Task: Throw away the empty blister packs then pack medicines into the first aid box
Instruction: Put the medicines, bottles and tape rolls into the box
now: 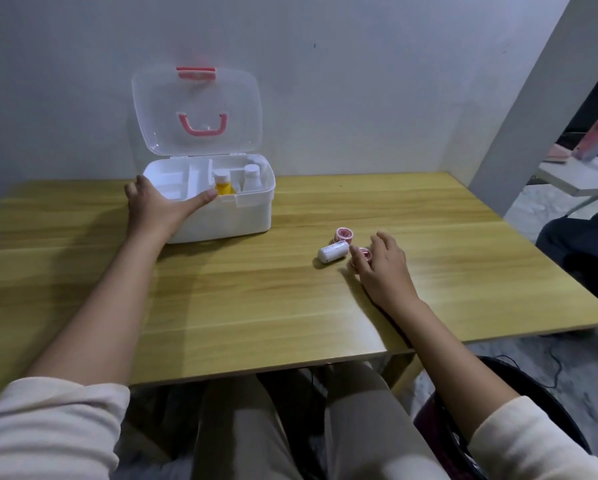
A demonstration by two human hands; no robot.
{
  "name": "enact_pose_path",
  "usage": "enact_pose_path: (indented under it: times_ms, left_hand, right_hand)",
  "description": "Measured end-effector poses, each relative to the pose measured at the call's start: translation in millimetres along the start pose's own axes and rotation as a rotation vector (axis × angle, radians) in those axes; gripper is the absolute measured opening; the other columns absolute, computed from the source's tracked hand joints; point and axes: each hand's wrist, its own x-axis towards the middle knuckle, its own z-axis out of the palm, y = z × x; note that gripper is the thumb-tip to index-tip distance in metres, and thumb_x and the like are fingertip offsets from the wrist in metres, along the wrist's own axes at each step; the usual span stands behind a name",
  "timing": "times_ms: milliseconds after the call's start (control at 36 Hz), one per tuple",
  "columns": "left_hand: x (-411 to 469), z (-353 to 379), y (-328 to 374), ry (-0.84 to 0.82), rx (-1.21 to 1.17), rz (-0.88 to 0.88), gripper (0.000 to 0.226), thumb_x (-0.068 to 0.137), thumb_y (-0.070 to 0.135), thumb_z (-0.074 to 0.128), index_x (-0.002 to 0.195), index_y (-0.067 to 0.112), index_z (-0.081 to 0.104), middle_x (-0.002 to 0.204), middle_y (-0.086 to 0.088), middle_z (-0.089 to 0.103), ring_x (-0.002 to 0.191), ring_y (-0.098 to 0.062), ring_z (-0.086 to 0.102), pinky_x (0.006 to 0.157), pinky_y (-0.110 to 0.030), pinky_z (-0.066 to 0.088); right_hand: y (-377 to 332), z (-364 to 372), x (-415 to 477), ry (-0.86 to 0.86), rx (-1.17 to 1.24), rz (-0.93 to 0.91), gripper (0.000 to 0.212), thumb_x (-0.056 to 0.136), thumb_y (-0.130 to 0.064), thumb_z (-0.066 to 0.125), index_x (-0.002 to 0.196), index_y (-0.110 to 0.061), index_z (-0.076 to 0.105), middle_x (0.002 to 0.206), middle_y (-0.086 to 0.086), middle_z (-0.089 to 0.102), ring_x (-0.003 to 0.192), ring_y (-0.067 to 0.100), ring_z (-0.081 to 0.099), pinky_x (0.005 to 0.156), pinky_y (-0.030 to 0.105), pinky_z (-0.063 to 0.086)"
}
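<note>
I cannot read any text here. The small white bottle [332,251], lying on its side just beside the fingers [359,261] of my right hand [385,271], carries a label with some dark print, but the letters are too small and blurred to make out. The two round pink-and-white rolls [344,233], one touching my fingertips and one just beyond the bottle, show only a pattern, no words I can tell. On the bottle with yellow content [223,185], near the thumb of my left hand [155,209], I see no legible label. The white bottle [250,178] beside it is also plain to my eye.
</note>
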Motion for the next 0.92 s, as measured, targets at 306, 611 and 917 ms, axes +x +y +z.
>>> enact_pose_path:
  times_ms: [306,611,917]
  left_hand:
    - [-0.6,0.3,-1.3,-0.001,-0.025,0.0,0.131,0.043,0.079,0.07,0.143,0.007,0.026,0.145,-0.011,0.028,0.135,-0.026,0.033,0.102,-0.038,0.036]
    - [1.1,1.9,-2.0,0.002,-0.025,-0.011,0.134,0.042,0.08,0.07,0.145,0.008,0.024,0.146,-0.009,0.027,0.136,-0.026,0.031,0.102,-0.037,0.035]
    - [2.2,2.0,-2.5,0.01,-0.011,-0.011,0.133,0.044,0.078,0.071,0.145,0.007,0.024,0.147,-0.01,0.027,0.136,-0.026,0.033,0.104,-0.038,0.036]
  right_hand:
    - [-21.4,-2.8,-5.3,0.026,0.082,-0.359,0.044,0.091,-0.019,0.057,0.129,0.001,0.048,0.143,0.016,0.038,0.132,0.026,0.038,0.105,0.032,0.04]
    - [-26.4,3.0,19.7,-0.183,-0.222,-0.594,0.045,0.092,-0.023,0.051,0.135,-0.014,0.042,0.139,0.004,0.041,0.119,0.028,0.045,0.094,0.04,0.046]
    - [-29.8,11.2,43.7,-0.277,-0.147,-0.576,0.052,0.091,-0.028,0.055,0.139,-0.019,0.037,0.135,0.005,0.042,0.116,0.023,0.046,0.094,0.028,0.035]
